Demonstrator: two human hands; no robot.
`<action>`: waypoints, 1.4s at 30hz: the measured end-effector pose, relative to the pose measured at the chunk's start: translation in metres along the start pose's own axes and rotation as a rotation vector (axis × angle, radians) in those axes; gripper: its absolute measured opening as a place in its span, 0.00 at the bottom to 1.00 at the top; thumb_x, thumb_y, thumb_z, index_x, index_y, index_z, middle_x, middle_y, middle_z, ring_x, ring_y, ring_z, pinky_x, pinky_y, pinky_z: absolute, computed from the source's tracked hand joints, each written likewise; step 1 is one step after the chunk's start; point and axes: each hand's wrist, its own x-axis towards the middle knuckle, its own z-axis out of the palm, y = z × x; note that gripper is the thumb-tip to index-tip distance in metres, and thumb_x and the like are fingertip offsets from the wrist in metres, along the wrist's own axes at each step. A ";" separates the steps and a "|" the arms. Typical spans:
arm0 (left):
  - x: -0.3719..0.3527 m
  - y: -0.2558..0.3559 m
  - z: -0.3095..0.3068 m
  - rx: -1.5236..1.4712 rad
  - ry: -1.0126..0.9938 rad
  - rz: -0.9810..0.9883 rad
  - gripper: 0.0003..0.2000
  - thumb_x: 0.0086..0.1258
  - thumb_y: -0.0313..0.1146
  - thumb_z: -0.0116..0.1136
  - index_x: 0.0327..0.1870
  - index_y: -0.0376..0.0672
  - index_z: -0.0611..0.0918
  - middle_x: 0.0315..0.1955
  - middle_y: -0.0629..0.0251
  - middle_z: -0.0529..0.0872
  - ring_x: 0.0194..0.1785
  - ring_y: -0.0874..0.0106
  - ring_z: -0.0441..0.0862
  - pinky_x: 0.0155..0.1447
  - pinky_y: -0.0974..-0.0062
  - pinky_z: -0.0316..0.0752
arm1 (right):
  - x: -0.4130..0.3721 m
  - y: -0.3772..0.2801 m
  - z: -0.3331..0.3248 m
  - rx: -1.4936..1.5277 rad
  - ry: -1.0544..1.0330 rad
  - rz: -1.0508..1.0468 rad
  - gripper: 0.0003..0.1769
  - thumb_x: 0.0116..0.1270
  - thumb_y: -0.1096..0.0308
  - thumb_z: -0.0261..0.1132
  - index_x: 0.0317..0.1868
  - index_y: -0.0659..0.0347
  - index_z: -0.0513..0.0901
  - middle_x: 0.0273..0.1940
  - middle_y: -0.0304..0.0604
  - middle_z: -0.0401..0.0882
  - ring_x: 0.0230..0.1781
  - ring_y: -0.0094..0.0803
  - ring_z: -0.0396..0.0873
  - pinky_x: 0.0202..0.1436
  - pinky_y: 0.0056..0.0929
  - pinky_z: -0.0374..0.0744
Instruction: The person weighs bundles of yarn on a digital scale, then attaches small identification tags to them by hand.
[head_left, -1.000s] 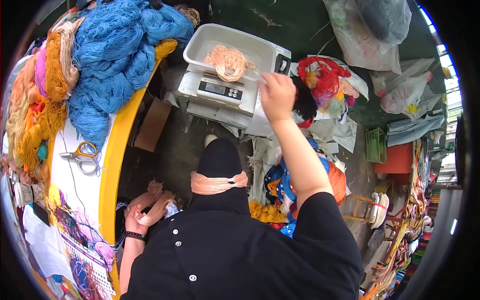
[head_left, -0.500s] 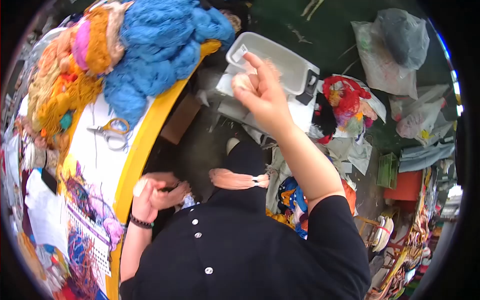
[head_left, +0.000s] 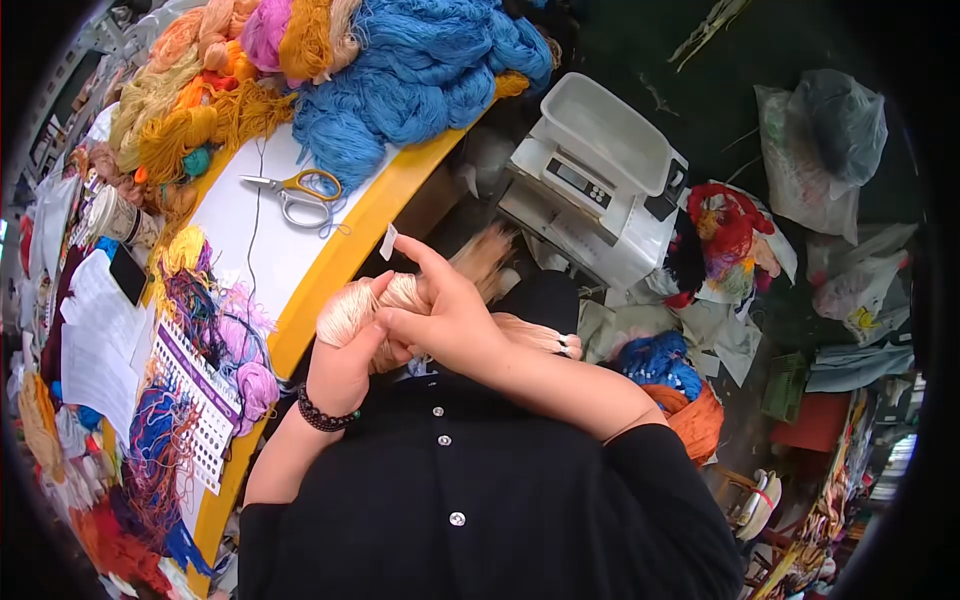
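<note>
Peach yarn [head_left: 350,310], blue yarn [head_left: 420,80], yellow-edged white table [head_left: 360,240], orange-handled scissors [head_left: 300,192]

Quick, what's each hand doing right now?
Left hand: closed around the peach yarn.
Right hand: gripping the same peach yarn, white tag at its raised fingertips.

White-topped work table with a rounded yellow edge [head_left: 250,245]. Piled at its far end: a big heap of blue yarn skeins [head_left: 420,70], mustard and orange yarn hanks [head_left: 200,125], a pink yarn hank [head_left: 265,30]. Just beside the blue heap, flat on bare white: steel scissors with orange handles [head_left: 300,190]. Nearer, along the left: loose white paper sheets [head_left: 95,340], tangled multicoloured threads [head_left: 215,310], a white thread sample card [head_left: 195,400]. Right of the table, dark green floor [head_left: 640,40], bearing a white digital scale with a grey tray [head_left: 600,170], clear plastic bags [head_left: 830,130], a green plastic crate [head_left: 785,385].
</note>
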 end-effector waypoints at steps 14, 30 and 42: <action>-0.023 -0.004 -0.067 -0.769 -0.302 0.107 0.27 0.70 0.39 0.55 0.69 0.43 0.66 0.59 0.48 0.77 0.50 0.60 0.81 0.66 0.55 0.69 | -0.004 -0.036 -0.027 0.236 0.054 0.102 0.37 0.63 0.77 0.61 0.71 0.66 0.55 0.34 0.43 0.77 0.32 0.28 0.78 0.38 0.26 0.79; -0.008 0.033 0.004 0.209 -0.479 0.113 0.11 0.69 0.34 0.60 0.38 0.33 0.82 0.30 0.64 0.82 0.30 0.77 0.78 0.34 0.81 0.72 | -0.042 -0.060 -0.003 -0.464 -0.182 0.068 0.38 0.64 0.73 0.65 0.72 0.58 0.57 0.35 0.40 0.82 0.31 0.30 0.79 0.37 0.23 0.76; -0.008 0.031 0.011 0.321 -0.256 0.145 0.06 0.71 0.27 0.54 0.39 0.36 0.82 0.24 0.72 0.79 0.29 0.83 0.74 0.34 0.83 0.70 | -0.037 -0.033 -0.017 -0.602 0.049 -0.381 0.12 0.60 0.72 0.69 0.44 0.62 0.80 0.57 0.44 0.73 0.59 0.32 0.71 0.62 0.32 0.70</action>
